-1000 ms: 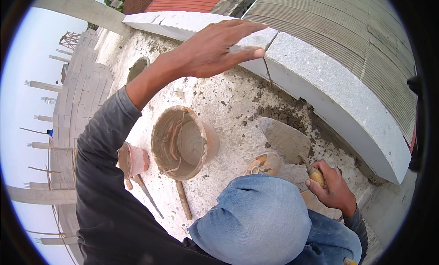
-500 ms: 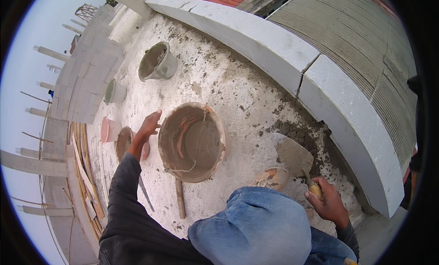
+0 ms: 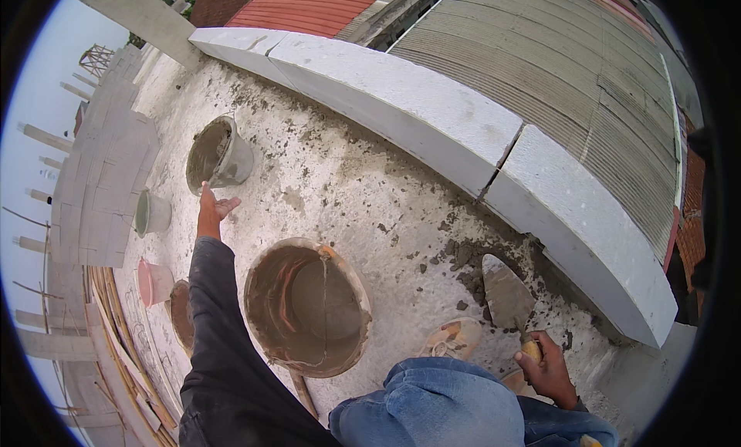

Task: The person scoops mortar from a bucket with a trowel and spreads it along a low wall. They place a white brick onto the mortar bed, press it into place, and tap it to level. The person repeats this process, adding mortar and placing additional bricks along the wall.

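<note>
Nearest: bent knee in jeans (image 3: 432, 408), with shoe (image 3: 454, 339) just ahead. Grips trowel (image 3: 508, 296) by its handle in right hand (image 3: 552, 370), fingers wrapped round. Points blade away from body, low over floor (image 3: 401, 269), just beside loose mortar (image 3: 465, 266); cannot tell whether touching floor. Left of shoe: large bucket (image 3: 262, 308), mouth up, inner wall coated, cord across mouth. Extends left arm in dark sleeve (image 3: 231, 354) past this bucket. Holds nothing in left hand (image 3: 213, 209); spreads fingers wide at near rim of grey bucket (image 3: 239, 158); cannot tell whether touching. Left of sleeve: brown bucket (image 3: 182, 312), partly hidden, then pink bucket (image 3: 160, 283) and green bucket (image 3: 160, 213), with poles (image 3: 127, 347) near. At right: low wall (image 3: 401, 84) of white blocks, narrow gap between two. Farther: block wall (image 3: 100, 185) at left, corrugated roof (image 3: 532, 69) beyond low wall.
</note>
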The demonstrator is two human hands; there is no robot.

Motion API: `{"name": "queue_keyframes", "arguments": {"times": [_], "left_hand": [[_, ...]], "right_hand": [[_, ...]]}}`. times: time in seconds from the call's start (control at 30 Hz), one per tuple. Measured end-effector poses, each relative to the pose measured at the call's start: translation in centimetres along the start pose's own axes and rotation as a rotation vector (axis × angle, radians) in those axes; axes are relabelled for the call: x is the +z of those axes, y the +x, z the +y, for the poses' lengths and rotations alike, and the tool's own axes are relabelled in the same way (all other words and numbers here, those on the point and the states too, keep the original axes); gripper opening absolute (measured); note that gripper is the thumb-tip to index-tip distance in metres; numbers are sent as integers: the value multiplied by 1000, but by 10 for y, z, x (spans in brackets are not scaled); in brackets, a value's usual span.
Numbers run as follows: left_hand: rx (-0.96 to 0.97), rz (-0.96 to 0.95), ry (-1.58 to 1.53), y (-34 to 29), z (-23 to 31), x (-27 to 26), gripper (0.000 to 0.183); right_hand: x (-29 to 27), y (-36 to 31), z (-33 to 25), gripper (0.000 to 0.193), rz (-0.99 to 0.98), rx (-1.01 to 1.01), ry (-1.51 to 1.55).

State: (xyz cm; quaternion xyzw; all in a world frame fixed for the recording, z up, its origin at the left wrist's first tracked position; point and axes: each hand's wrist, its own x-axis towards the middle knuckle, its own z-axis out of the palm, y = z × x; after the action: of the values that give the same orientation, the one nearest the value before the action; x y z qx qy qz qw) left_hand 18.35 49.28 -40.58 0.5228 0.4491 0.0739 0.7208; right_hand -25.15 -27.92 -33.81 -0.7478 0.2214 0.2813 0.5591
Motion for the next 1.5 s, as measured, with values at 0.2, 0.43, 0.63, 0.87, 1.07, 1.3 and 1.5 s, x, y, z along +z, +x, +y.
{"name": "queue_keyframes", "arguments": {"times": [0.2, 0.43, 0.63, 0.87, 1.07, 1.3, 1.5], "left_hand": [[194, -136, -174, 52, 9, 24, 65], [396, 203, 8, 17, -6, 35, 33], [562, -243, 662, -122, -3, 36, 24], [512, -362, 754, -165, 3, 67, 31], [157, -139, 412, -131, -5, -11, 35], [231, -24, 164, -182, -128, -123, 95], [138, 554, -488, -253, -187, -239, 126]], "right_hand": [[-1, -5, -4, 41, -26, -42, -78], [2, 9, -3, 45, -89, -23, -91], [-11, 24, -27, 46, -74, -203, -345], [-20, 39, -70, 38, -79, -416, -467], [-4, 17, -26, 30, -14, -32, -44], [-27, 65, 53, 28, 29, 114, -13], [-25, 68, 47, 29, -31, -20, -98]]}}
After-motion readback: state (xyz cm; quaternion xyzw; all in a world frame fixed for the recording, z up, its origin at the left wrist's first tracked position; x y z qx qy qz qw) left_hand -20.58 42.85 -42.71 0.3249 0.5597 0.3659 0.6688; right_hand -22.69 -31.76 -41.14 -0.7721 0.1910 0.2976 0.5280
